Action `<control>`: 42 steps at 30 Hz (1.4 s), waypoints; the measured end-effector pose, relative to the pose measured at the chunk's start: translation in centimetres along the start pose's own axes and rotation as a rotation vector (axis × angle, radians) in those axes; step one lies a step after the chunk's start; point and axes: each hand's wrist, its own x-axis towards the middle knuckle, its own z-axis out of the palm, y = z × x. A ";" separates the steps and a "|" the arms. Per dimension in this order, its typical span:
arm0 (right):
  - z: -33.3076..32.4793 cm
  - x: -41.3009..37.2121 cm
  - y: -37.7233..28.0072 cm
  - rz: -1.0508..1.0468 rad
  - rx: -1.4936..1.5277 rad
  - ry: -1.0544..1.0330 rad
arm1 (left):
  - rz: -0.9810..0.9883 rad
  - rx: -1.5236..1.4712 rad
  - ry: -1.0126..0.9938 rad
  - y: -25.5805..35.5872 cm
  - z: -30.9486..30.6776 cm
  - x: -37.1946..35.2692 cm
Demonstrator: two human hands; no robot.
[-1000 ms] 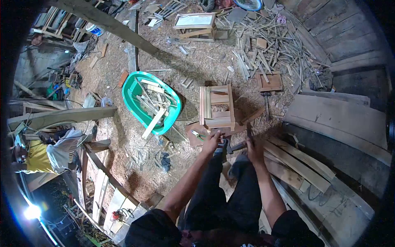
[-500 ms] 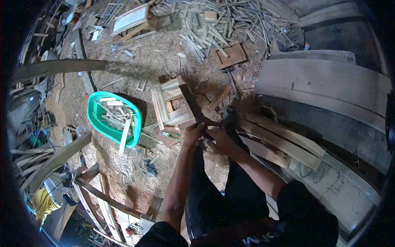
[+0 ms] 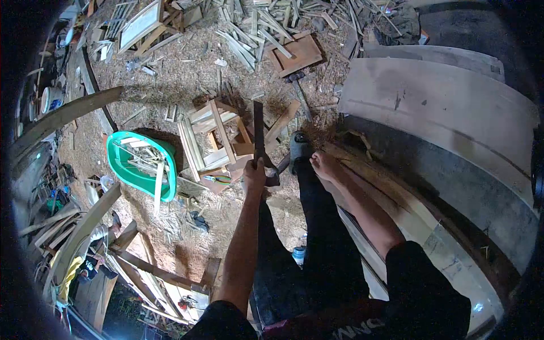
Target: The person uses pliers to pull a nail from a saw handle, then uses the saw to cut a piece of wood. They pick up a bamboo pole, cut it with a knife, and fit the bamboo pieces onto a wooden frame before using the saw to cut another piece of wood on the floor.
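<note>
My left hand [image 3: 254, 177] is closed around the lower end of a long, dark, flat strip [image 3: 258, 126]; its exact kind does not show. The strip points away from me, just right of a small wooden frame [image 3: 218, 139] on the ground. My right hand [image 3: 327, 166] is apart from it, over my right leg's outer side near the long planks. Its fingers are curled in, and what they hold, if anything, is hidden. Pliers with coloured handles [image 3: 220, 179] lie by the frame's near edge. A hammer [image 3: 299, 93] lies farther off, beyond my right shoe [image 3: 300, 146].
A green tub [image 3: 139, 190] of wood scraps stands on the left. Scrap sticks [image 3: 249, 42] and a brown panel [image 3: 296, 54] lie at the back. Large boards [image 3: 430, 93] and long planks line the right. Timber beams [image 3: 68, 110] cross the left side.
My hands were together at the dark strip; the right has let go and moved right. My left hand has turned the strip more upright in view. The camera view has shifted.
</note>
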 end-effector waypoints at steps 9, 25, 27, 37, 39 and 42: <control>-5.1 4.2 -1.3 -0.111 0.112 -0.034 | 0.112 -0.290 0.057 5.0 1.6 2.6; -13.8 13.1 -4.3 -0.146 0.334 0.147 | 0.018 -0.762 0.054 19.9 -2.4 10.4; -15.7 13.5 -6.0 -0.074 0.264 0.177 | -0.008 -0.744 0.062 21.5 -2.7 10.8; -18.2 29.5 -9.0 0.091 0.073 0.059 | -0.156 -0.768 -0.046 24.7 -1.1 22.7; -18.3 31.7 -9.0 0.063 0.105 0.080 | -0.169 -0.843 -0.058 25.4 -1.1 23.8; -17.2 36.2 -7.0 -0.015 0.369 0.182 | -0.073 -0.866 -0.027 26.5 -1.9 24.7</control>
